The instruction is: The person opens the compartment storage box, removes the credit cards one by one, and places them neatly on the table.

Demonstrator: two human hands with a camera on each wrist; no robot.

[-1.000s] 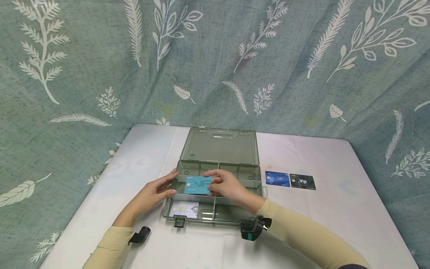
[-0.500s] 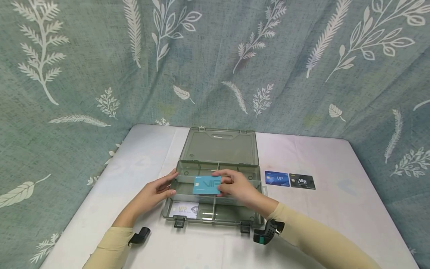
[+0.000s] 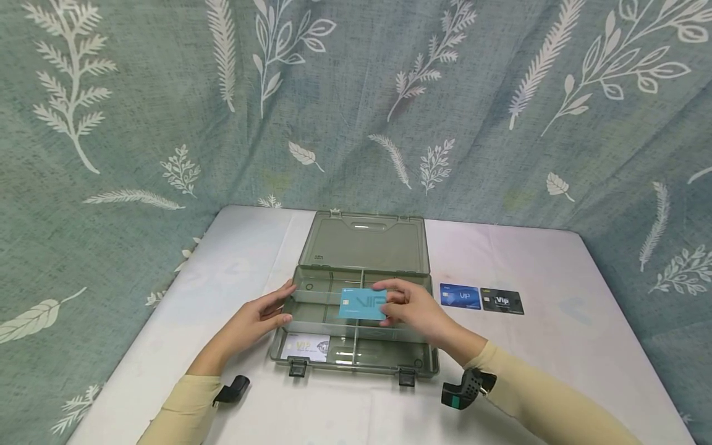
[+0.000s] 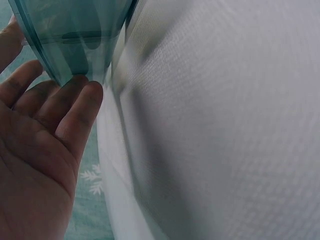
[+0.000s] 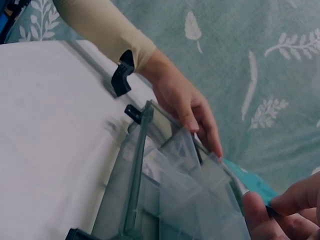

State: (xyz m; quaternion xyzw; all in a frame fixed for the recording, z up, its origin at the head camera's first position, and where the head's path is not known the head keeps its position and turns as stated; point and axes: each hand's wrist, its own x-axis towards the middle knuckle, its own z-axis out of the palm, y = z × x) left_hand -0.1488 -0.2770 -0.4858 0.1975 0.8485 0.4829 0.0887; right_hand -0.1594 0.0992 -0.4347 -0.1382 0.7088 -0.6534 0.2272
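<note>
My right hand [image 3: 416,308] pinches a light blue VIP card [image 3: 357,303] by its right end. The card is held face up over the middle row of an open, smoky-green plastic compartment box [image 3: 389,353]. My left hand [image 3: 257,317] rests its fingertips against the box's left side; in the left wrist view those fingers [image 4: 82,112] are extended and touch the box's clear wall. A white VIP card [image 3: 307,347] lies in the front left compartment. In the right wrist view, the thumb and fingers partly hide the light blue card [image 5: 252,180].
The box's lid [image 3: 364,244] is folded back behind it. To the right, a dark blue VIP card [image 3: 460,296] and a black Vip card [image 3: 502,301] lie side by side on the white tablecloth [image 3: 534,358]. A leaf-patterned curtain [image 3: 356,93] hangs behind the table and along its sides.
My right hand has carried the light blue card to the right, from over the middle row's left part toward its centre. My left hand has stayed at the box's left side.
</note>
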